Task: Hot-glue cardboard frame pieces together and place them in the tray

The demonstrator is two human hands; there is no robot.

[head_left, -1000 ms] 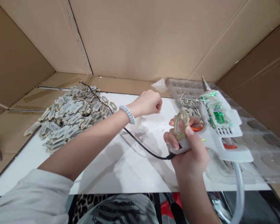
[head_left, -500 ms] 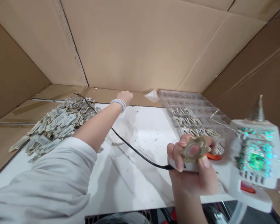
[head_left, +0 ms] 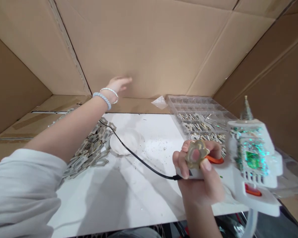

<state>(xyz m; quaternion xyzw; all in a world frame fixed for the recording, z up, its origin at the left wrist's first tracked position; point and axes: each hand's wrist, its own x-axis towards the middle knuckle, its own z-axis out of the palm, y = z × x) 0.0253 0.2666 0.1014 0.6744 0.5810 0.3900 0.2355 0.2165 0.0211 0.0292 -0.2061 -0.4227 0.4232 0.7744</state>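
Right hand (head_left: 208, 181), viewed from my remote post, grips a glitter-covered white plastic glue gun (head_left: 253, 158) and holds a flat, scalloped brown piece (head_left: 195, 154) above the white table (head_left: 149, 195); I see left hand (head_left: 118, 84), fingers outstretched, near tan cardboard (head_left: 151, 49).

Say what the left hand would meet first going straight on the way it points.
Likely the cardboard wall: the left hand points rightward across it in the picture, with nothing visible between. Depth is unclear from one view, so it might pass alongside instead.
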